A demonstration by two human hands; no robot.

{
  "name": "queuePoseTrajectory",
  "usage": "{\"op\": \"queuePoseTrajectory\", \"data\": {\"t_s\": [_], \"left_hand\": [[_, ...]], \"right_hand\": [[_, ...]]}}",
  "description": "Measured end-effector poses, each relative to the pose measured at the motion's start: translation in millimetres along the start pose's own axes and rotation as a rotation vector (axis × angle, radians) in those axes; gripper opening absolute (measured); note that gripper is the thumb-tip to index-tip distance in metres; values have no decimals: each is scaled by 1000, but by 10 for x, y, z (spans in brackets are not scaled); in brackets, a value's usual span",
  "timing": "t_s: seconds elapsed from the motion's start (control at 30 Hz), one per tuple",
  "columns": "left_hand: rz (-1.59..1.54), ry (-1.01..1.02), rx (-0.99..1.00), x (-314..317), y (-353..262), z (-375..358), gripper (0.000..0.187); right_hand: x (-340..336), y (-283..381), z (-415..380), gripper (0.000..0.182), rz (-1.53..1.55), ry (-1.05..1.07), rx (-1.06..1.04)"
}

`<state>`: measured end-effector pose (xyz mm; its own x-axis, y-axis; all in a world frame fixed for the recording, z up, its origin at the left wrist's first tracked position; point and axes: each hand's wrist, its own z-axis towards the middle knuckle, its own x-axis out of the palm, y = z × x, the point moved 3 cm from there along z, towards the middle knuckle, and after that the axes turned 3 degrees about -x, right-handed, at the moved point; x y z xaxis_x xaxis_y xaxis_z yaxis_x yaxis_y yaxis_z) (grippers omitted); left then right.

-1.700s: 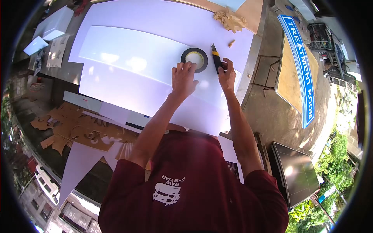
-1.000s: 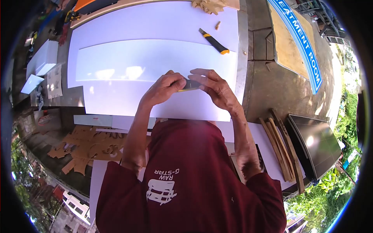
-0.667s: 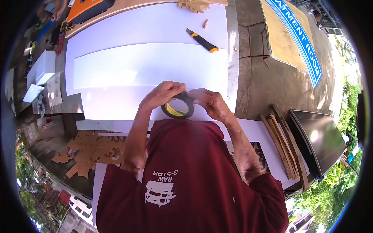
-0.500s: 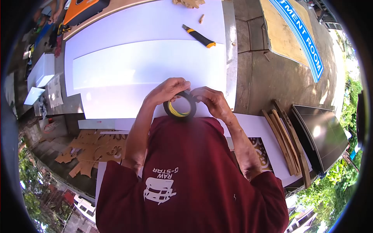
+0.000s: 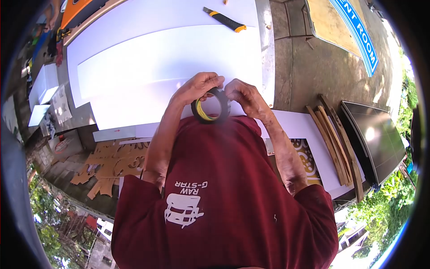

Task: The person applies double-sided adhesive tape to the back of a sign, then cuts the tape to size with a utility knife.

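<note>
- The left hand (image 5: 195, 87) and right hand (image 5: 244, 96) both pinch the roll of black tape (image 5: 210, 106), fingertips meeting at its top edge.
- The roll is held upright, lifted off the white board (image 5: 148, 67), at that board's near edge.
- A utility knife (image 5: 225, 19) lies at the board's far side, well apart from the hands.

On your table's far side lies a utility knife (image 5: 225, 19) on the white sheets (image 5: 156, 67). Right: wooden strips (image 5: 333, 143), a dark panel (image 5: 376, 139), a blue sign (image 5: 358, 33). Left: cardboard cutouts (image 5: 112, 166).
</note>
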<state>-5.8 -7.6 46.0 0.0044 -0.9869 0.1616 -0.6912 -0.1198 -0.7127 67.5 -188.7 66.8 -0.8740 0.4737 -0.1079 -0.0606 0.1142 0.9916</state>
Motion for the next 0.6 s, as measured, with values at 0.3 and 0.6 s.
{"op": "queuePoseTrajectory", "data": {"t_s": [0.3,0.6], "left_hand": [[-36,-22,46,-98,102,-46,38],[0,-3,79,-67,43,-127,38]], "right_hand": [[156,229,-89,19,-111,-117,-18],[146,199,-100,13,-61,-35,41]]}}
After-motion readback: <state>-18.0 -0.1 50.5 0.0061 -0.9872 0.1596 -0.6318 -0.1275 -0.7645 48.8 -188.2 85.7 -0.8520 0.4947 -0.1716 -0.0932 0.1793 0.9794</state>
